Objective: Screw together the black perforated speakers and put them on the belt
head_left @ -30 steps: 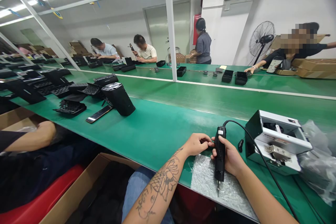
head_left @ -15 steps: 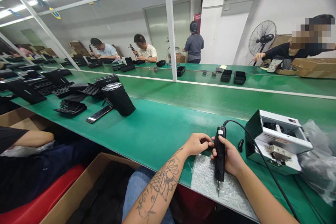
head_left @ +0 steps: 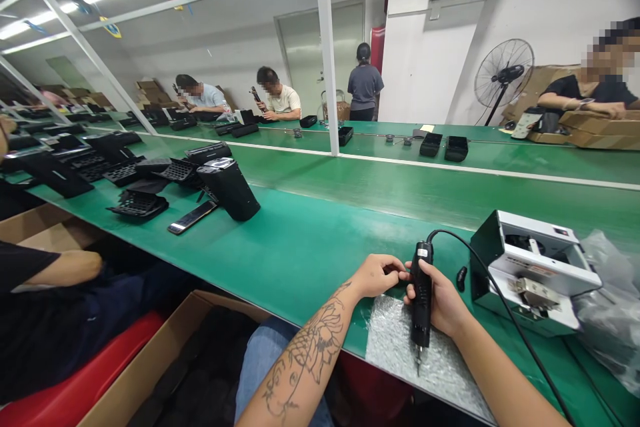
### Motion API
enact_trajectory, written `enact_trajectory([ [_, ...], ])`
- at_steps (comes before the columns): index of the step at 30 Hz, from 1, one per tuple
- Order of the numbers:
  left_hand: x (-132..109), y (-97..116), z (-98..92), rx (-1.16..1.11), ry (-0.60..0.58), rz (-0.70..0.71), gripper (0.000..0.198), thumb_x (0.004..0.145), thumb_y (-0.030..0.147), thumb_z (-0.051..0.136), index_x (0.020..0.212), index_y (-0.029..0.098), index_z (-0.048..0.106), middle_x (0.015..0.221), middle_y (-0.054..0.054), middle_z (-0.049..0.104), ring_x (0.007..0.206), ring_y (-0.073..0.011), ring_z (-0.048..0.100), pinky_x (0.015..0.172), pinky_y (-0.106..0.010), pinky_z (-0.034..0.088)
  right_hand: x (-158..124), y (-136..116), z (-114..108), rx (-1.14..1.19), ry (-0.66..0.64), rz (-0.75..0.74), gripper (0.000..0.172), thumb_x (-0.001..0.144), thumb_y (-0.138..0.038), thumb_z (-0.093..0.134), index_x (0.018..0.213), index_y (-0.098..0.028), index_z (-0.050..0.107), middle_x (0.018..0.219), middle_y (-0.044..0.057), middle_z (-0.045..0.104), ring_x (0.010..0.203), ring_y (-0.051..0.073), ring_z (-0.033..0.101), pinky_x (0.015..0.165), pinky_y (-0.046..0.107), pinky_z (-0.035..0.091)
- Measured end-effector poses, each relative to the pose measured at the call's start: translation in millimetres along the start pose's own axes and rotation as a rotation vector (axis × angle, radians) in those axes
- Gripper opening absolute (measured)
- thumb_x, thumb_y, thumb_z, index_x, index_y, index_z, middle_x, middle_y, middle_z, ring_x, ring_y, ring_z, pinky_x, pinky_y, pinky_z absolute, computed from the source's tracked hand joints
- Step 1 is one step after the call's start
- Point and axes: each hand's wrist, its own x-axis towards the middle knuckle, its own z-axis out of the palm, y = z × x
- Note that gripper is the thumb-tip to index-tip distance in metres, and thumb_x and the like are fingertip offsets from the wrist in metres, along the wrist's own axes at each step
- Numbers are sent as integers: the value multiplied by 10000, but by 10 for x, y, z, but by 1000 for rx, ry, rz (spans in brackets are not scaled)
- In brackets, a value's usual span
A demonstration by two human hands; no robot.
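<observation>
My right hand (head_left: 447,300) is wrapped round a black corded electric screwdriver (head_left: 423,293). The tool stands upright, bit down, over a sheet of bubble wrap (head_left: 385,340) at the bench edge. Whether the bit touches the sheet I cannot tell. Left of the tool, my left hand (head_left: 377,275) has its fingers curled and pressed together, with the tips right beside the screwdriver body. Anything pinched in those fingertips is hidden. A small black piece (head_left: 461,278) lies on the green mat, just right of my right hand.
A white screw feeder machine (head_left: 537,267) stands at right, beside clear plastic bags (head_left: 607,313). The tool's cord (head_left: 500,307) loops past it. At left are a black housing (head_left: 230,190), a phone (head_left: 193,217) and grid-like black parts (head_left: 137,205). A neighbour's arm (head_left: 75,267) shows at far left.
Both my hands and the screwdriver keep the same pose; the view has shifted slightly. Across the bench at right, the co-worker has drawn an outstretched arm back to the cardboard box.
</observation>
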Motion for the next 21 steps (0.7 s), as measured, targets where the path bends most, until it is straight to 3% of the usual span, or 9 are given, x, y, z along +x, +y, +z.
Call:
enact_trajectory([
  [4,-2,7,-3,-2,1,-7,306,811,134,574,1001,135,814,929,-36,796,797,-134,679,755,-220,516,-5,0,6,-2,5,4,279,955,-410,650,1096,-173,690,732,33,700,529,164,601,553,364,595],
  [21,5,12,-11,-6,-3,-12,313,803,127,568,996,134,815,921,-38,793,793,-133,674,757,-222,514,-1,6,-4,-2,0,5,296,943,-421,667,1104,-174,684,878,59,755,530,158,607,562,378,599],
])
